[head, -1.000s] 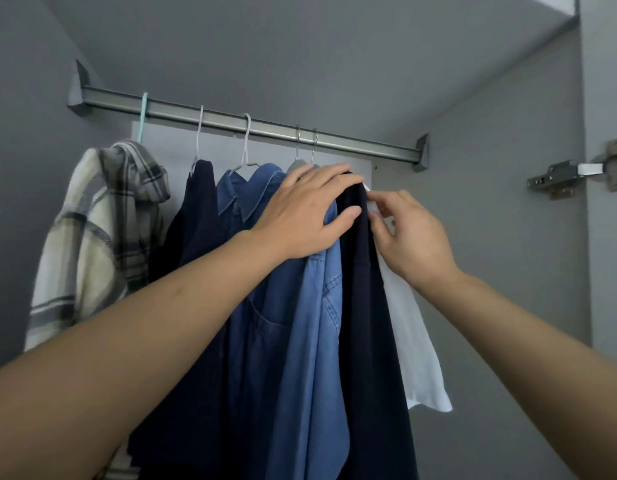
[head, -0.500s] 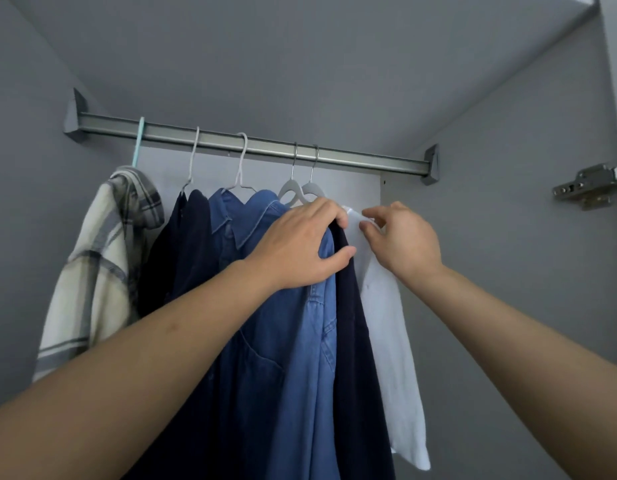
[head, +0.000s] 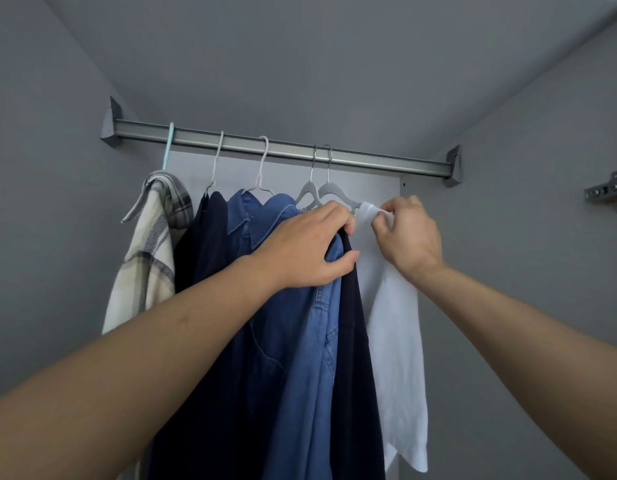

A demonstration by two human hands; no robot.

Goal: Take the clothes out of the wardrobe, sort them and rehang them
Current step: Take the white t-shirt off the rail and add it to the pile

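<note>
While the left hand point(head: 307, 251) gripped the navy garment point(head: 352, 341) and the right hand point(head: 409, 233) pinched the white shirt point(head: 397, 341), tugging risked unseating its grey hanger point(head: 335, 192).

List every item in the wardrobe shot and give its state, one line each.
Rail: mounted, carrying five hangers.
Plaid shirt: hanging, far left.
Navy garment: hanging.
Denim shirt: hanging, collar open.
Dark garment: hanging, its top under the left hand.
White shirt: hanging, shoulder pinched.
Left hand: grips the garment tops.
Right hand: pinches white fabric.
</note>
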